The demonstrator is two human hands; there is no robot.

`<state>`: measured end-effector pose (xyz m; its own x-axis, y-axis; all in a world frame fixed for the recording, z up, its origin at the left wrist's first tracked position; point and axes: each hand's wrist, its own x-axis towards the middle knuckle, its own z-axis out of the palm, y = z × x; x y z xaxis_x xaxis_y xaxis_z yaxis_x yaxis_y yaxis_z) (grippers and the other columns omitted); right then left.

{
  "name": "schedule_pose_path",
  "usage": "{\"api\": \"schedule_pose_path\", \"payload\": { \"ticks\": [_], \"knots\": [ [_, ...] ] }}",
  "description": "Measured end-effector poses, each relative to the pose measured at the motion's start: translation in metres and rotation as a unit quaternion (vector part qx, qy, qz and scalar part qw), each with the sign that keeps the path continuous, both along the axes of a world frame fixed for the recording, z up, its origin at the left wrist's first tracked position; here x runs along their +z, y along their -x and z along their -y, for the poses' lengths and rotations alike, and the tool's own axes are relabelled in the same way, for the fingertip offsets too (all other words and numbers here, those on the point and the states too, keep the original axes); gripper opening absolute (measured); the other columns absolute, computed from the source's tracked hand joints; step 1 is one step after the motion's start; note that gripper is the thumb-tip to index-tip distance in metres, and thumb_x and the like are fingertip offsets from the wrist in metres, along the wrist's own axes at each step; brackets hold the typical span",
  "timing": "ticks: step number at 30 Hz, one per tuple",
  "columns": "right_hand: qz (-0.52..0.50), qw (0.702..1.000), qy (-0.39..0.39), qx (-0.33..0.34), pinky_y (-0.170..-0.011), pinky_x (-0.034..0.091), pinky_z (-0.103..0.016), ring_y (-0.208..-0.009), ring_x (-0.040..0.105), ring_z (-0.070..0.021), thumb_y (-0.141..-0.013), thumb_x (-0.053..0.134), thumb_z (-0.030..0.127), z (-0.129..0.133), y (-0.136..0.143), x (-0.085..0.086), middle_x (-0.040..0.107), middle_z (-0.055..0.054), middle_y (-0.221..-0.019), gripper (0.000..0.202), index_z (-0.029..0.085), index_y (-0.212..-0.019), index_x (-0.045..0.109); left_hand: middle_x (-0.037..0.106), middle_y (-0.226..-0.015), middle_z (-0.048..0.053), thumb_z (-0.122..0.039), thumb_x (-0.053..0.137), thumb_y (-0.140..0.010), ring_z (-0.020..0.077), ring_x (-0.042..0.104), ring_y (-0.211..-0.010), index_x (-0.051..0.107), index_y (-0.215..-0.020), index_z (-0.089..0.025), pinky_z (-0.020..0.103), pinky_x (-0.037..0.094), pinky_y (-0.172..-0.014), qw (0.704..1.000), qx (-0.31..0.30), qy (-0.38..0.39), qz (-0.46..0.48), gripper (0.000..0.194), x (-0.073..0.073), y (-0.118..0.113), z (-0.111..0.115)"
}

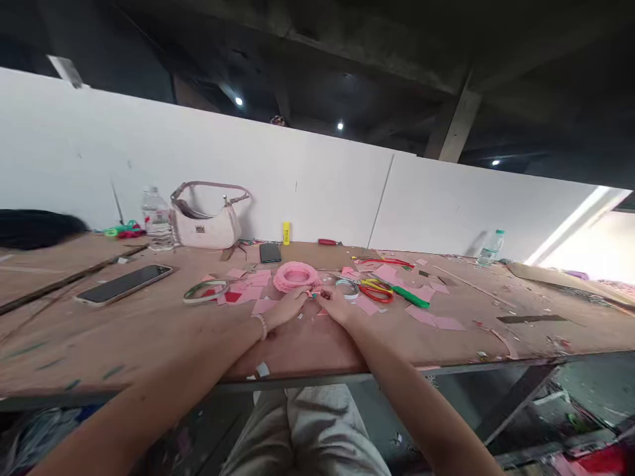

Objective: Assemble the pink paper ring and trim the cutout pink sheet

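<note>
- Currently, through the head camera, I find the left hand (292, 305) reaching in with its fingertips at a small red-and-teal piece (313, 295); whether they grip it I cannot tell.
- The right hand (336, 304) is curled, its fingertips appearing pinched on that same piece, which lies between the hands, low over the bench.
- Progress: a pink ruffled ring (283, 283) stands formed just beyond the left hand. I judge handling of the small piece to be under way. Loose pink squares (251, 291) lie on both sides of the ring; how much remains cannot be established from this view.
- Beside the right hand: a white roll (348, 296), red-handled scissors (378, 295), a yellow-handled tool (376, 285) and a green comb-like tool (411, 296). Left of the ring lies a pale hoop (191, 299).
- Surface: the workbench (198, 344) is brown, marked and strewn with scraps. It carries a smartphone (124, 285), a dark flat device (270, 253), a yellow glue stick (286, 233), a pale handbag (208, 231) and two plastic bottles (157, 221) (491, 248).
- Room: a white partition (322, 178) backs the bench; above it I note a dark ceiling (372, 39) with small lamps (340, 125) and a slanting pillar (459, 129).
</note>
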<state>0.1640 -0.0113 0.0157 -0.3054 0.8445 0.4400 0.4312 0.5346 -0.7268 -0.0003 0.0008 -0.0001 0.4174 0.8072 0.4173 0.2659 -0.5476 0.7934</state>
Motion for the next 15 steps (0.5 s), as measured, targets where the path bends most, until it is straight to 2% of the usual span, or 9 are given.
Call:
{"api": "schedule_pose_path", "payload": {
  "ticks": [10,15],
  "knots": [
    [0.002,0.999,-0.012,-0.033,-0.054,0.044,-0.023,-0.058,0.050,-0.0105,-0.072,0.051,0.016,0.007,0.002,0.001,0.061,0.001,-0.069,0.020,0.017,-0.082,0.068,0.055,-0.118,0.009,-0.035,0.047,-0.091,0.0214,0.054,-0.105,0.056,-0.111,-0.016,0.044,0.042,-0.093,1.000,-0.007,0.002,0.003,0.029,0.002,-0.001,0.003],
    [0.002,0.999,-0.017,-0.048,-0.045,0.043,-0.021,-0.055,0.047,-0.0104,-0.075,0.051,0.021,0.011,0.004,0.000,0.058,0.000,-0.066,0.018,0.017,-0.081,0.067,0.054,-0.119,0.009,-0.033,0.049,-0.091,0.0213,0.055,-0.103,0.055,-0.113,-0.017,0.042,0.046,-0.089,1.000,-0.003,-0.004,0.009,0.028,0.002,-0.003,0.004]
  ]
}}
